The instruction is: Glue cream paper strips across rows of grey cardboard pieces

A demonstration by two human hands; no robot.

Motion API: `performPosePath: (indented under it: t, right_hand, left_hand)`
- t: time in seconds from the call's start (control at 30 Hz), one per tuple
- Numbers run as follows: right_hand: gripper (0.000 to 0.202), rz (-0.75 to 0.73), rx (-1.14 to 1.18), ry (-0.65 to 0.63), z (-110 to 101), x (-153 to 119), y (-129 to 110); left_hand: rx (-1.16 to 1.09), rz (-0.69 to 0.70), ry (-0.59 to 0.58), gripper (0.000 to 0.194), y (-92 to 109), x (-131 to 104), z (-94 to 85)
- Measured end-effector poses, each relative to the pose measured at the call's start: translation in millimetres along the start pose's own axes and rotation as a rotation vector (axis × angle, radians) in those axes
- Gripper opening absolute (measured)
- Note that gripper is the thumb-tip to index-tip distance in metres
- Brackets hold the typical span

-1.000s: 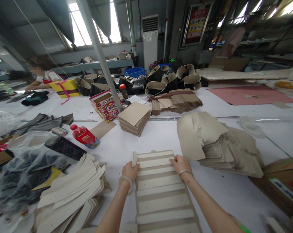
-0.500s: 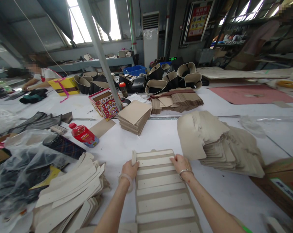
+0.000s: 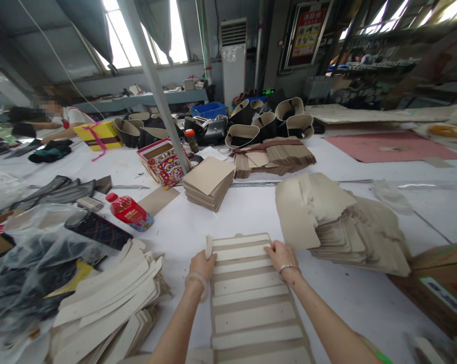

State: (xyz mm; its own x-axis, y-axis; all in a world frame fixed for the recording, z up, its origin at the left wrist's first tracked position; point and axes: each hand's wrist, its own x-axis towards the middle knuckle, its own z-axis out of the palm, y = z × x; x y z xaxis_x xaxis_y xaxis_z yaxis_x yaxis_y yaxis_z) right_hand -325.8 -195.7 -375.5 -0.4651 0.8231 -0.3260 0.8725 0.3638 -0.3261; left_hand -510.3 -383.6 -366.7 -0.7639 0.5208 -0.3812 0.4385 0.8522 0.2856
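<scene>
Several pale strips lie crosswise in rows on a long beige panel (image 3: 259, 294), which is flat on the white table in front of me. My left hand (image 3: 201, 264) is closed at the left end of a pale strip (image 3: 240, 254) near the panel's far end. At that strip's right end, my right hand (image 3: 282, 259) pinches with thumb and fingers. A short upright pale piece (image 3: 209, 245) stands just beyond my left fingers; whether it is touched is unclear. Left of my arm is a fanned pile of pale strips (image 3: 110, 298). Beige panels (image 3: 338, 227) are stacked to the right.
Beyond the panel sits a stack of beige rectangular sheets (image 3: 209, 179), near a slanted metal pole (image 3: 156, 86). A red bottle (image 3: 129, 211) and plastic bags (image 3: 42, 253) lie left. A cardboard box (image 3: 437, 288) stands right. Across the table, a person (image 3: 71, 117) works.
My hands and the strip stay in place. The person at the far left has shifted their arms, with something black near their hands. The figure at the far right has moved and is blurred.
</scene>
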Motion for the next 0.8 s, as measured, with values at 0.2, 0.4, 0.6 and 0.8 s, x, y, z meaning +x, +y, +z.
performPosePath:
  t: [0.2,0.4,0.6,0.8]
  right_hand:
    - [0.020,-0.001,-0.001,0.027,-1,-4,-4]
    - [0.011,-0.048,-0.009,0.022,-2,-5,-15]
    - [0.009,-0.062,0.020,-0.008,-4,7,-17]
    - [0.014,-0.065,0.053,-0.038,-1,19,-11]
  left_hand:
    - [0.052,-0.020,0.029,0.030,8,-8,-2.7]
    - [0.075,0.002,0.022,0.025,22,-15,-6.9]
    - [0.041,0.032,0.007,0.033,22,-14,-6.5]
    - [-0.001,0.019,-0.038,0.036,15,1,-4.2]
